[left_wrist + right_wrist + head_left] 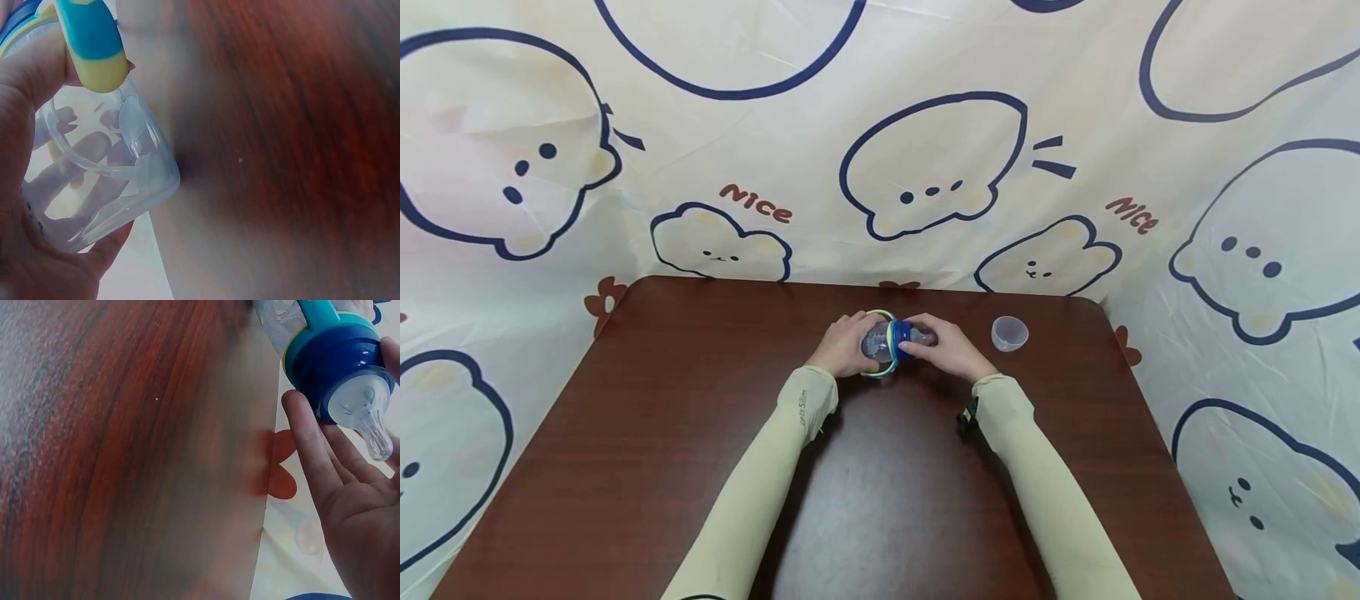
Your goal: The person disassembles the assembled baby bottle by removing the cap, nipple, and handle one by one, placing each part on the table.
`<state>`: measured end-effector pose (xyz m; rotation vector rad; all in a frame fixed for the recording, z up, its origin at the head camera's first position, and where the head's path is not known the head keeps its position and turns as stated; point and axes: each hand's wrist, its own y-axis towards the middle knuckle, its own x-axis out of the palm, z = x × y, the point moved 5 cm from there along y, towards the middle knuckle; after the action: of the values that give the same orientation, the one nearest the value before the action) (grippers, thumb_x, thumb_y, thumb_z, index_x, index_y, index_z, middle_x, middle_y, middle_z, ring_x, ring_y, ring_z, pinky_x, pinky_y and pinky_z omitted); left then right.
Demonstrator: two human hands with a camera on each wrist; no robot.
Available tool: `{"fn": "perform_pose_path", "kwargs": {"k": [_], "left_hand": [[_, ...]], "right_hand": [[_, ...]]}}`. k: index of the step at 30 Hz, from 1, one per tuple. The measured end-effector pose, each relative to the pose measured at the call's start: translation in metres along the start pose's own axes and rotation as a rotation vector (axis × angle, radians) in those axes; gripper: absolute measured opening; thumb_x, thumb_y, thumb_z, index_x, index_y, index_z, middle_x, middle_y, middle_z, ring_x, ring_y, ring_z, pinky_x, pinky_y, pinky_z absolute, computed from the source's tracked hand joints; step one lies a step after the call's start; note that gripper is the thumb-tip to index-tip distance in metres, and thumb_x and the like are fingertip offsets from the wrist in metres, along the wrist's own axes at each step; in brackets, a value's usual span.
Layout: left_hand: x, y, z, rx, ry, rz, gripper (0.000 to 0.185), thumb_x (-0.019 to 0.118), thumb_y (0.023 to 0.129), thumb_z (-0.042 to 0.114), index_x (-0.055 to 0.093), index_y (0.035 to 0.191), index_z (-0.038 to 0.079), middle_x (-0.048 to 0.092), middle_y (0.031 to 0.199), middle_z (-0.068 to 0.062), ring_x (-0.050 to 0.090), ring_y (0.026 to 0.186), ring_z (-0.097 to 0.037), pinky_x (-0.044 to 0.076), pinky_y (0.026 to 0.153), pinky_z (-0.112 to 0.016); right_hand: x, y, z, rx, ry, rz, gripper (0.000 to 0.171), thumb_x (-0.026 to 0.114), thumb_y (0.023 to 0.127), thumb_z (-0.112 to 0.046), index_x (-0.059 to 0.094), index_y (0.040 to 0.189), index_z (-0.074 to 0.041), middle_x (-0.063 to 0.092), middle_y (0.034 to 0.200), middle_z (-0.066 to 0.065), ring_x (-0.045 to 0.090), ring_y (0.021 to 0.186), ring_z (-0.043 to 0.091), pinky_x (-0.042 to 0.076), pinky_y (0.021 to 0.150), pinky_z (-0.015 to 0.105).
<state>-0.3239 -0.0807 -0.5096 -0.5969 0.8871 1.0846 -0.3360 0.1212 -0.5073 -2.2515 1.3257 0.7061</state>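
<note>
The left hand (844,344) grips the clear bottle (880,342) lying sideways above the table (700,433); the right hand (951,347) grips its blue collar (334,362), near a cap (1009,333).

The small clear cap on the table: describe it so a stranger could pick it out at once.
On the dark brown table, look toward the far right corner. Just right of the person's right hand sits the small clear cap, a dome-shaped cup standing alone. Unlike the baby bottle in both hands, it is colourless and untouched.
</note>
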Motion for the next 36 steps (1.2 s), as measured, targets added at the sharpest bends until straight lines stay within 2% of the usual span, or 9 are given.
{"fn": "perform_pose_path", "kwargs": {"k": [11, 18, 21, 25, 28, 33, 36], "left_hand": [[0.0001, 0.0003, 0.0004, 0.011, 0.02, 0.006, 0.08, 0.092, 0.074, 0.028, 0.054, 0.144, 0.018, 0.06, 0.133, -0.008, 0.052, 0.116, -0.031, 0.042, 0.106, -0.054], [0.0012, -0.0008, 0.0009, 0.01, 0.027, 0.009, 0.08, 0.093, 0.074, 0.028, 0.054, 0.144, 0.018, 0.061, 0.135, -0.009, 0.053, 0.117, -0.033, 0.043, 0.107, -0.055], [0.0005, -0.0009, 0.0012, 0.007, 0.028, 0.015, 0.08, 0.093, 0.074, 0.028, 0.055, 0.144, 0.017, 0.061, 0.136, -0.01, 0.053, 0.118, -0.033, 0.042, 0.108, -0.056], [0.0001, -0.0009, 0.0006, 0.005, 0.032, 0.016, 0.08, 0.093, 0.074, 0.028, 0.054, 0.144, 0.017, 0.06, 0.137, -0.01, 0.053, 0.119, -0.033, 0.042, 0.109, -0.056], [0.0003, -0.0006, 0.0001, 0.006, 0.036, 0.022, 0.081, 0.093, 0.073, 0.028, 0.055, 0.144, 0.018, 0.06, 0.136, -0.01, 0.054, 0.118, -0.033, 0.043, 0.107, -0.055], [0.0028, 0.0, -0.0002, 0.019, 0.045, 0.02, 0.08, 0.093, 0.073, 0.03, 0.055, 0.142, 0.02, 0.061, 0.133, -0.007, 0.054, 0.114, -0.031, 0.045, 0.103, -0.054], [0.0021, -0.0005, -0.0001, 0.019, 0.044, 0.022, 0.079, 0.093, 0.073, 0.029, 0.055, 0.142, 0.021, 0.061, 0.131, -0.007, 0.053, 0.113, -0.03, 0.045, 0.102, -0.053]], "right_hand": [[-0.0008, -0.003, 0.0003, -0.049, 0.019, 0.01, 0.06, 0.08, 0.09, -0.042, 0.055, 0.144, -0.03, 0.058, 0.143, 0.003, 0.057, 0.13, 0.028, 0.051, 0.106, 0.051], [-0.0005, -0.0054, 0.0034, 0.011, 0.013, 0.035, 0.064, 0.072, 0.092, -0.056, 0.053, 0.147, -0.029, 0.057, 0.147, 0.003, 0.055, 0.133, 0.029, 0.046, 0.111, 0.055], [0.0, -0.0055, 0.0035, 0.049, 0.028, 0.039, 0.066, 0.066, 0.094, -0.061, 0.052, 0.148, -0.027, 0.058, 0.145, 0.006, 0.062, 0.123, 0.028, 0.05, 0.107, 0.053], [0.0036, -0.005, 0.0015, 0.087, 0.061, 0.021, 0.067, 0.062, 0.096, -0.062, 0.052, 0.147, -0.021, 0.062, 0.136, 0.011, 0.072, 0.101, 0.024, 0.058, 0.095, 0.046], [0.0059, -0.0054, -0.0008, 0.098, 0.065, 0.011, 0.069, 0.063, 0.096, -0.062, 0.052, 0.147, -0.017, 0.063, 0.133, 0.013, 0.074, 0.093, 0.02, 0.06, 0.091, 0.042], [0.0059, -0.0086, -0.0008, 0.123, 0.068, 0.015, 0.069, 0.068, 0.094, -0.058, 0.052, 0.148, -0.018, 0.063, 0.132, 0.012, 0.074, 0.092, 0.021, 0.059, 0.091, 0.042], [0.0044, -0.0086, -0.0013, 0.095, 0.042, 0.02, 0.066, 0.071, 0.093, -0.054, 0.053, 0.147, -0.021, 0.061, 0.136, 0.01, 0.07, 0.104, 0.024, 0.056, 0.097, 0.047]]}}
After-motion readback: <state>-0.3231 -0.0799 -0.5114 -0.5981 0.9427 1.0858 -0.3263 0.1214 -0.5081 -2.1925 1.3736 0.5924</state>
